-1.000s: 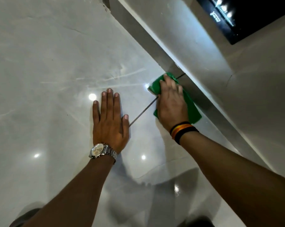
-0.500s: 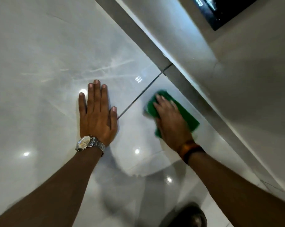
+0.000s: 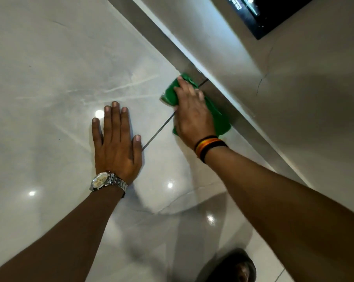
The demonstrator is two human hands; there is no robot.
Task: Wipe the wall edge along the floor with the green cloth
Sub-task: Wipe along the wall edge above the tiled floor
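Observation:
A green cloth [image 3: 171,94] lies on the glossy floor right against the grey skirting strip [image 3: 161,40] at the foot of the wall. My right hand [image 3: 193,113] presses flat on top of the cloth, fingers pointing up along the wall edge, and hides its middle. The cloth's far corner touches the skirting beside a dark tile joint. My left hand [image 3: 116,143] rests flat on the floor tile to the left, fingers spread, with nothing in it; a metal watch sits on its wrist.
The pale marble floor [image 3: 50,88] stretches left and toward me. The beige wall [image 3: 304,98] rises on the right, with a black glossy panel [image 3: 269,15] set in it at the top. A dark grout line [image 3: 157,131] runs between my hands. A dark reflection lies near the bottom edge.
My right hand has pushed the cloth away from me, from the open tile up to the skirting at the tile joint. My left hand stays planted on the floor.

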